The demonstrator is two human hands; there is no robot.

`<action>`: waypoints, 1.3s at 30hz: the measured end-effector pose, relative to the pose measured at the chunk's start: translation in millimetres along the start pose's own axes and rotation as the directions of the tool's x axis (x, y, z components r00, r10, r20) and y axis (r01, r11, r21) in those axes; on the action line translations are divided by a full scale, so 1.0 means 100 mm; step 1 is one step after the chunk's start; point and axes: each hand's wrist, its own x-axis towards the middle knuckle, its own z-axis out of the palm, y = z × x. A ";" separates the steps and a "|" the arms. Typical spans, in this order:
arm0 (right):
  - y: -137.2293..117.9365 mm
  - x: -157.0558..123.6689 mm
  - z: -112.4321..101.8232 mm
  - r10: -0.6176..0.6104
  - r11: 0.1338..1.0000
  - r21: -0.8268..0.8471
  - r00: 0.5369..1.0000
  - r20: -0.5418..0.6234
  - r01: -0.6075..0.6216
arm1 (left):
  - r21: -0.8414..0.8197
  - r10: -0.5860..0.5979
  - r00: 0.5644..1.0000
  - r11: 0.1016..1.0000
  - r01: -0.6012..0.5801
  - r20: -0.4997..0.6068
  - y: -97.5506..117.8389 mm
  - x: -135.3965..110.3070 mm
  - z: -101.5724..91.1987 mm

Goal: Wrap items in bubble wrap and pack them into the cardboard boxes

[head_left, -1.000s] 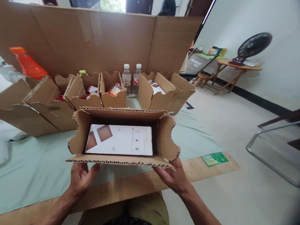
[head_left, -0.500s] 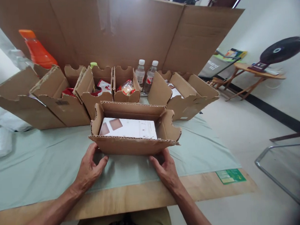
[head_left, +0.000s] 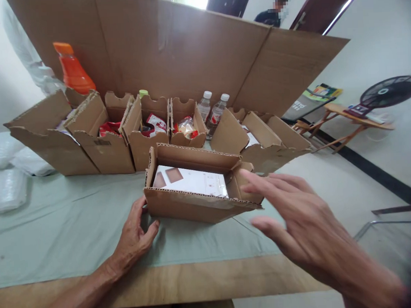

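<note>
An open cardboard box (head_left: 194, 206) sits on the green cloth in front of me, with a white printed sheet (head_left: 193, 181) lying flat inside. My left hand (head_left: 136, 232) rests on the cloth against the box's near-left corner, fingers apart and touching its wall. My right hand (head_left: 297, 220) hovers close to the camera, right of the box, fingers stretched out and holding nothing.
A row of open cardboard boxes (head_left: 102, 140) with snack packets stands behind, along a tall cardboard sheet (head_left: 173, 51). Two water bottles (head_left: 212, 110) and an orange bottle (head_left: 72, 71) stand there too. White bags (head_left: 9, 185) lie at left. A person stands in the far doorway.
The box was lifted and tilted toward me, then set down on the cloth. My right hand has let go and risen toward the camera; the left stays at the box's corner.
</note>
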 end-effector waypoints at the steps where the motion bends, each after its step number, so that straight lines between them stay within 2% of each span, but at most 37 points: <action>1: -0.01 0.13 -0.02 -0.022 0.999 -0.047 0.995 0.097 0.027 | 0.007 0.014 1.000 1.000 -0.014 0.008 0.00 -0.01 0.00; 4: -0.07 0.36 0.08 0.000 0.996 -0.087 0.946 0.324 0.030 | 0.029 0.047 0.999 0.998 -0.047 0.012 -0.02 -0.03 0.00; 6: -0.11 0.41 0.17 0.015 0.998 -0.068 0.912 0.410 0.014 | 0.039 0.066 0.998 0.997 -0.067 0.007 -0.04 -0.04 0.00; 8: -0.15 0.43 0.21 0.033 0.998 -0.058 0.899 0.437 -0.009 | 0.043 0.077 0.997 0.996 -0.077 0.004 -0.05 -0.05 0.01; 10: -0.16 0.42 0.17 0.034 0.998 -0.058 0.913 0.407 -0.012 | 0.043 0.073 0.997 0.996 -0.073 0.001 -0.05 -0.05 0.01; 12: -0.15 0.37 0.09 -0.003 0.998 -0.053 0.957 0.291 0.019 | 0.040 0.070 0.998 0.997 -0.069 -0.007 -0.05 -0.05 0.01; 14: -0.10 0.24 0.02 -0.015 0.998 -0.054 0.999 0.042 0.017 | 0.032 0.071 0.997 0.997 -0.070 -0.019 -0.04 -0.05 0.01; 15: -0.06 0.13 0.02 0.021 0.999 -0.045 0.993 -0.120 -0.026 | 0.027 0.068 0.997 0.997 -0.067 -0.030 -0.03 -0.04 0.00; 16: -0.02 -0.01 0.05 0.092 0.995 -0.020 0.954 -0.285 -0.102 | 0.020 0.063 0.997 0.998 -0.062 -0.045 -0.02 -0.04 0.00; 17: 0.04 -0.16 0.12 0.193 0.980 0.031 0.886 -0.423 -0.198 | 0.012 0.055 0.997 0.998 -0.054 -0.060 -0.02 -0.04 0.00; 18: 0.09 -0.32 0.23 0.309 0.949 0.109 0.802 -0.512 -0.296 | 0.003 0.047 0.996 0.999 -0.047 -0.074 -0.01 -0.03 0.00; 19: 0.13 -0.49 0.37 0.425 0.904 0.203 0.736 -0.526 -0.377 | -0.005 0.045 0.995 0.999 -0.046 -0.088 -0.01 -0.03 0.00; 20: 0.16 -0.63 0.55 0.526 0.850 0.299 0.723 -0.448 -0.434 | -0.012 0.050 0.994 0.999 -0.052 -0.097 -0.01 -0.03 0.01; 22: 0.15 -0.84 0.93 0.625 0.733 0.462 0.762 -0.168 -0.499 | -0.016 0.070 0.993 0.997 -0.071 -0.090 -0.01 -0.02 0.02; 24: 0.06 -0.88 1.25 0.610 0.639 0.554 0.790 0.057 -0.533 | -0.007 0.056 0.995 0.998 -0.056 -0.086 -0.02 0.00 0.01; 25: -0.01 -0.84 1.37 0.586 0.611 0.586 0.802 0.118 -0.533 | -0.004 0.025 0.995 1.000 -0.025 -0.099 -0.03 0.01 0.00; 28: -0.15 -0.56 1.54 0.480 0.589 0.667 0.862 0.165 -0.456 | -0.050 -0.099 0.972 0.995 0.090 -0.213 -0.06 0.07 -0.08; 31: -0.17 -0.31 1.61 0.405 0.587 0.708 0.899 0.164 -0.393 | -0.118 -0.143 0.952 0.986 0.115 -0.269 -0.08 0.12 -0.16; 34: -0.11 -0.31 1.72 0.442 0.563 0.713 0.881 0.166 -0.417 | -0.118 -0.145 0.964 0.986 0.121 -0.223 -0.10 0.14 -0.18; 39: -0.08 -0.57 1.93 0.544 0.543 0.699 0.829 0.130 -0.466 | -0.113 -0.140 0.982 0.986 0.126 -0.130 -0.11 0.21 -0.15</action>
